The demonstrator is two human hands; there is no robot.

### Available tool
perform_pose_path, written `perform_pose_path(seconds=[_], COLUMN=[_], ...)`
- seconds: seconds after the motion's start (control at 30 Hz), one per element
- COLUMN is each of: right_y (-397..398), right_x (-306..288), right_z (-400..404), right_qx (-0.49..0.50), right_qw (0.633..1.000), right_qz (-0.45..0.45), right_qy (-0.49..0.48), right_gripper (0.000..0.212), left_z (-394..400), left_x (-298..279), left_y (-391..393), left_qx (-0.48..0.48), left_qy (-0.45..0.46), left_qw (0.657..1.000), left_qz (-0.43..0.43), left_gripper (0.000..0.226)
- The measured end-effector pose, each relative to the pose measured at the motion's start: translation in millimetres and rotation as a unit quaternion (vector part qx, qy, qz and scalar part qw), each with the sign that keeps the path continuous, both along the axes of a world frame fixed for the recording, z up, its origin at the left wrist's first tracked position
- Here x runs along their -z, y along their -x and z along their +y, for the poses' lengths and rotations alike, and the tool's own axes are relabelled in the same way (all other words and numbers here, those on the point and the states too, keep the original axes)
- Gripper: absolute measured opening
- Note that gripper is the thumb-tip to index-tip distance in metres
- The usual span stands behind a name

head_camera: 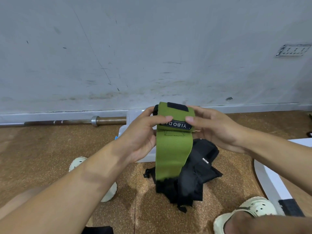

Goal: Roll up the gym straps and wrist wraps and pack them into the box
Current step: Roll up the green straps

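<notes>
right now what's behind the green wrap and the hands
A clear plastic box sits on the floor behind the green wrap; only its left edge shows. Both hands and the wrap cover the rest, so its contents cannot be seen.

Single head-worn wide-angle view, looking forward and down from close above hands, toward floor (50, 149) and wall (152, 48) beyond.

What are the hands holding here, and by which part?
Both the left hand and the right hand grip the green wrist wrap at its upper, partly rolled end, thumbs on the black label; its loose tail hangs down.
</notes>
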State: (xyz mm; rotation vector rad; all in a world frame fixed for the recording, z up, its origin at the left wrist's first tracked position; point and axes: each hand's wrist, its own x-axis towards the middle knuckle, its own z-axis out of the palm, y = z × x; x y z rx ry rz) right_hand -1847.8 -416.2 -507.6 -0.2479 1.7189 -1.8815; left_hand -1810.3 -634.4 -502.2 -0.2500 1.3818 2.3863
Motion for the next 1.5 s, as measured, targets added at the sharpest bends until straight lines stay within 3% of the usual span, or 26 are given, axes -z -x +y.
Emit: perform_pose_path(seconds=[0.13,0.3,0.43,0.57,0.6,0.77,0.9,1.0,1.1,1.2,1.33,1.5], right_y=[-2.8,-6.1,-11.3,-16.0,-14.7,-5.9,-2.7,-4.5,-5.4,-4.8,-6.3,-5.9], right_x=[1.1,-2.9,2.5,8.0,7.9,2.3,0.8,4.2,3.2,3.3,6.7,4.1], right_z=[-0.1,-1.3,-4.3,-7.2,-6.8,-5.0,2.4,1.7,-0.8,1.0,2.5,2.4], right_qx=[0.047,0.069,0.079,0.069,0.057,0.031,-0.013,-0.027,-0.044,-0.067,-0.051,-0.027], right_qw=[0.997,0.985,0.965,0.892,0.889,0.955,0.981,0.988,0.995,0.994,0.997,0.998], right_qz=[0.060,0.148,0.231,0.400,0.410,0.245,0.122,0.076,0.020,-0.011,-0.021,0.009], right_qy=[-0.015,-0.058,-0.094,-0.198,-0.198,-0.161,-0.148,-0.129,-0.092,-0.081,-0.052,-0.053], right_gripper=[0.064,0.064,0.065,0.063,0.062,0.067,0.079,0.067,0.055,0.056,0.074,0.067], left_z=[1.0,3.1,3.6,6.0,6.1,3.1,0.2,-0.5,0.8,2.5,4.4,6.1], left_x=[5.5,0.4,-0.7,-0.2,-0.9,-3.7,-2.0,-1.3,0.5,1.8,0.8,1.0], left_y=[0.6,-1.6,-3.0,-5.3,-5.2,-4.7,-2.7,0.1,-1.3,-4.9,-5.8,-3.7], left_qx=[-0.006,0.032,0.029,0.042,0.037,0.030,-0.015,-0.044,-0.015,0.034,0.032,0.029], left_qy=[-0.007,0.009,0.006,-0.003,-0.001,-0.017,0.015,0.056,0.072,0.090,0.070,0.070], left_qw=[0.999,0.997,0.997,0.998,0.998,0.999,1.000,0.997,0.995,0.992,0.995,0.996], left_qz=[-0.039,-0.074,-0.072,-0.051,-0.042,-0.005,0.023,0.036,0.065,0.086,0.069,0.053], left_gripper=[0.073,0.038,0.042,0.040,0.036,0.039,0.053,0.056,0.059,0.061,0.063,0.052])
